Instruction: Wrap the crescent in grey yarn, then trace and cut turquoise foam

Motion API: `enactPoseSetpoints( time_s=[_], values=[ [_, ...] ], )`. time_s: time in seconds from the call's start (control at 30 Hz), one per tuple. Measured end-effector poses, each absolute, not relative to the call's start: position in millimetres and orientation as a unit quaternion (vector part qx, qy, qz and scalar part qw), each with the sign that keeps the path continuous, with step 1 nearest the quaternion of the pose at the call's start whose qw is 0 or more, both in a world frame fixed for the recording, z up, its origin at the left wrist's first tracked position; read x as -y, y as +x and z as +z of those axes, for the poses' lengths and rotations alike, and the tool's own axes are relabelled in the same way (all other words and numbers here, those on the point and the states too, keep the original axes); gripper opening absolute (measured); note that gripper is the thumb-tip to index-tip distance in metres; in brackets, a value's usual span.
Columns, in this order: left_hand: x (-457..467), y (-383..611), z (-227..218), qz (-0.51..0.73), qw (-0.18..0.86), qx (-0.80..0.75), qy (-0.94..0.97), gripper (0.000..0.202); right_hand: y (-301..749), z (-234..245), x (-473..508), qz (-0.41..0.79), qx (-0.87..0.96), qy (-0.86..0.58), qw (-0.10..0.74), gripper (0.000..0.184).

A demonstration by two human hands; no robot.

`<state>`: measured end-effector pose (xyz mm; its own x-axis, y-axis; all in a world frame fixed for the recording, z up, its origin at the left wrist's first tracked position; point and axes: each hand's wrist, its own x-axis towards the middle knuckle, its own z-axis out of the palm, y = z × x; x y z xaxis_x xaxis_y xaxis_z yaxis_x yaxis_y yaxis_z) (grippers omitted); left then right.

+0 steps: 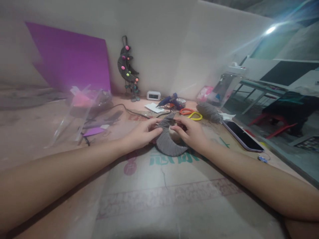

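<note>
Against a pale wall [159,49], one worktop [67,205] carries all this handiwork, and right in front of the person, above a printed cardboard sheet [159,209], is a crescent wrapped in gray yarn [166,146]. The left hand [148,131] is partly closed around its outer edge, thumb on top, probably to steady it. The right hand [189,131] is half curled at the inner curve, thumb close to forefinger; I can't tell whether a strand is pinched there. The cardboard presumably shields the surface. Just beyond, scissors with orange and yellow handles [195,116] and a gray yarn ball [209,112] sit within easy reach. Behind them a blue glue gun [169,99] points its nozzle over white paper [153,108], likely to catch drips. Farther back are a small digital clock [153,96], readable from the seat, and a decorated crescent moon [127,68] upright against the wall, perhaps as a model. Off to the right, a phone [243,136] lies clear of the hands.
</note>
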<state>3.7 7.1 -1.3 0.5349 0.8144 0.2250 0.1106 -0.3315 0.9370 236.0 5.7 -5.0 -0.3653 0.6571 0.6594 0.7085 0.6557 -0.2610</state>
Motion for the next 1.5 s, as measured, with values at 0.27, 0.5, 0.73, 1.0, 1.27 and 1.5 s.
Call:
enactPoseSetpoints(
  time_s=[0.27,0.5,0.73,1.0,1.27,1.5],
  values=[
    [-12.8,4.6,-5.4,0.387,0.473,-0.346,0.712,0.025,235.3,-1.9,-1.6,-0.064,0.851,-0.38,0.356,0.027],
    [-14.5,3.4,-7.9,0.396,0.433,-0.368,0.721,0.026,232.8,1.4,4.8,-0.056,0.846,-0.37,0.381,0.028],
    [-11.1,4.3,-8.3,0.385,0.397,-0.322,0.769,0.024,233.2,-0.3,0.2,-0.014,0.832,-0.426,0.356,0.026],
    [-10.4,5.3,-1.2,0.365,0.499,-0.319,0.718,0.034,232.2,-2.0,-0.9,0.059,0.802,-0.442,0.399,0.025],
    [-22.7,3.5,-4.2,0.472,0.5,-0.368,0.627,0.026,229.8,-2.5,-9.2,0.186,0.741,-0.438,0.473,0.024],
    [-26.1,1.0,-6.2,0.521,0.475,-0.374,0.602,0.024,226.4,-1.5,-10.1,0.313,0.744,-0.411,0.424,0.024]
  ],
)
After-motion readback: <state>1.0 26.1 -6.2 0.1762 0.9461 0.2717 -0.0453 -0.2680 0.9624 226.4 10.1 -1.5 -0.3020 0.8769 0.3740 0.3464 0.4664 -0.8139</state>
